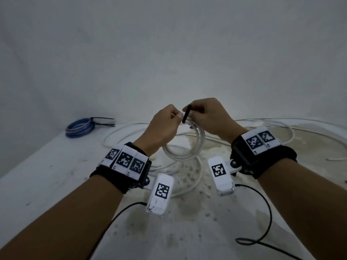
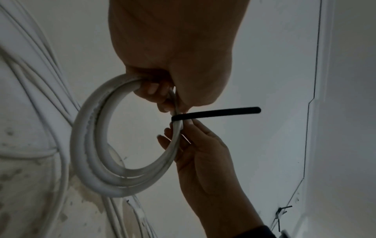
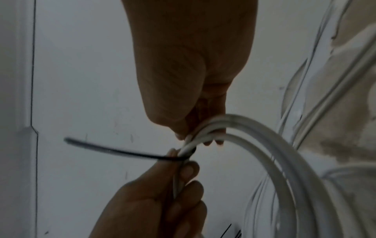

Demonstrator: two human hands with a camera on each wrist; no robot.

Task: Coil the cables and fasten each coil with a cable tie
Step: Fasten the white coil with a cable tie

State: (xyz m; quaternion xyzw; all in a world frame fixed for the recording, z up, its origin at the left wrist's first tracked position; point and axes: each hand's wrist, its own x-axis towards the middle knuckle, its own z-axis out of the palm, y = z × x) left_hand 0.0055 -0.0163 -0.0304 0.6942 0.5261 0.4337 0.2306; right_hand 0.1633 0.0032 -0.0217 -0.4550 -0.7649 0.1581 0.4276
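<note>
A white cable coil (image 1: 181, 152) of several turns hangs in the air between both hands over the table. My left hand (image 1: 175, 115) grips the coil's top; in the left wrist view its fingers (image 2: 156, 88) curl round the strands. My right hand (image 1: 191, 109) grips the same coil (image 2: 97, 145) right beside it, its fingers (image 3: 213, 140) wrapped round the strands. A black cable tie (image 2: 215, 113) is looped round the coil between the two hands. Its free end (image 3: 91, 145) sticks out with no hand on it.
A blue cable coil (image 1: 80, 127) bound with black ties lies at the table's far left corner. Loose white cable (image 1: 281, 126) sprawls over the stained table (image 1: 56, 184) under and right of my hands. Black wires (image 1: 266, 212) trail from the wrist cameras. A wall rises just behind.
</note>
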